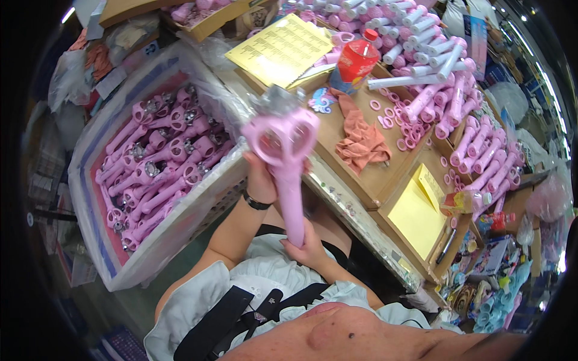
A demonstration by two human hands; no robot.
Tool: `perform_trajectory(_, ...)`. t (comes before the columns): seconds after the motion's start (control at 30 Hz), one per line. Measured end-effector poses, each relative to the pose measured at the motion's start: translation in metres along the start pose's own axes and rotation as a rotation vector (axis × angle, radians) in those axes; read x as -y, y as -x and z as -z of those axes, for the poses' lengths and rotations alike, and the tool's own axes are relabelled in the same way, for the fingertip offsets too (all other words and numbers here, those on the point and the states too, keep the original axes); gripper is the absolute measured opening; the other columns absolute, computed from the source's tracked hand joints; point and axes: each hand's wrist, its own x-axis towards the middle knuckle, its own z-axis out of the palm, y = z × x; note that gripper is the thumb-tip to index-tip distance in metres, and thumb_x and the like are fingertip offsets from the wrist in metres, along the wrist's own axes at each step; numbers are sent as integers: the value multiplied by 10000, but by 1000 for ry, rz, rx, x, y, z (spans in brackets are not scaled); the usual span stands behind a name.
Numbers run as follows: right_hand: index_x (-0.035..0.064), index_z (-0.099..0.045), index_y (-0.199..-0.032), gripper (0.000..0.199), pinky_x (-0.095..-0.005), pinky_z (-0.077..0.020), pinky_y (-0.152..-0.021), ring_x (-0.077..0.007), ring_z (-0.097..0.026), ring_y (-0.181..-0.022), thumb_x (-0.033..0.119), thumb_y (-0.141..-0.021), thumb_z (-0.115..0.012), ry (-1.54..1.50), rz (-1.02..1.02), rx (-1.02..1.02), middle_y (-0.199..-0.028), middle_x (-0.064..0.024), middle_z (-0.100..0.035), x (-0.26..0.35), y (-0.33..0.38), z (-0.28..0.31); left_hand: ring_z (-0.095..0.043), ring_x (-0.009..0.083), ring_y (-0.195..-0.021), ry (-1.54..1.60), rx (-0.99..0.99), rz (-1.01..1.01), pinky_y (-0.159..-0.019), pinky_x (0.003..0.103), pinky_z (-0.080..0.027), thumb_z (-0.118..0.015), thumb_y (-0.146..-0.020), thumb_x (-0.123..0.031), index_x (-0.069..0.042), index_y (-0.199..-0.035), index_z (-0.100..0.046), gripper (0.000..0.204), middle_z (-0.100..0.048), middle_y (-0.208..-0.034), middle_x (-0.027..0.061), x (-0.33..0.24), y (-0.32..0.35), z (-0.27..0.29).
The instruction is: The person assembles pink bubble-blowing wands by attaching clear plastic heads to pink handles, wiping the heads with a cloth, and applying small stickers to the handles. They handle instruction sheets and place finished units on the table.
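Both hands clamped on one pink toy wand (pixel 285 157), held up in front of the chest and above the table edge. Left hand (pixel 260 179) wrapped round the upper stem just under the wand's round head, dark wristband (pixel 257 203) on that wrist. Right hand (pixel 308 245) gripping the bottom end of the handle, fingers closed tight around it. Wand nearly upright, tilted a bit, with a ring-shaped head showing two openings and a shiny clear bit (pixel 278 102) sticking out the top. Off to the left, a big plastic-lined bin (pixel 150 253) packed with matching pink wands (pixel 158 168), silvery parts showing in their heads. Straight ahead, a brown table (pixel 355 180) with a crumpled orange rag (pixel 361 141) lying on it, a red-capped bottle (pixel 355 60) standing behind that, and a yellow printed sheet (pixel 282 48) just left of the bottle. Small pink rings (pixel 394 117) scattered on the table right of the rag. Further right and back, heaps of pink tubes (pixel 475 150) with white tubes (pixel 415 30) stacked behind. Yellow pad (pixel 416 216) near the table's right end, a pen (pixel 447 245) beside it. Cluttered packets and blue stuff (pixel 500 301) down in the far right corner, too jumbled to make out.
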Motion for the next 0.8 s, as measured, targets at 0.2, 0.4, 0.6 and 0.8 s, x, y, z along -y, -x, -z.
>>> perform_trajectory(0.2,21,-605,-1040,301,-390,-452,-883,-325,-559,-1027,133,-765,-654,434,288,-135,-1090,-157,-587,36,-36,73,-579,174,-618,210,-24,46,-479,245,-459,-306,-715,-850,-18,-1208,-473,981,-603,-956,150,-25,-21,22)
perform_trajectory(0.4,19,-626,-890,198,-418,-376,-889,-288,-572,-900,157,-758,-574,1441,-118,-428,-942,-150,-616,17,-94,201,-638,165,-647,28,11,248,-533,248,-539,-331,-811,-743,-27,-1169,-513,821,-637,-877,122,-44,-32,29)
perform_trajectory(0.6,20,-650,-783,184,-427,-365,-935,-299,-614,-813,169,-712,-570,1553,-251,-249,-783,-162,-632,-12,-126,227,-655,219,-680,40,59,356,-535,291,-565,-381,-856,-655,-95,-1254,-444,690,-627,-930,90,-20,-22,32)
perform_trajectory(0.8,51,-664,-820,142,-384,-477,-756,-297,-631,-801,154,-757,-590,1463,-252,-286,-836,-155,-655,45,-109,229,-666,237,-714,157,121,433,-563,311,-568,-380,-877,-630,-73,-1228,-477,665,-637,-964,106,-4,-12,33)
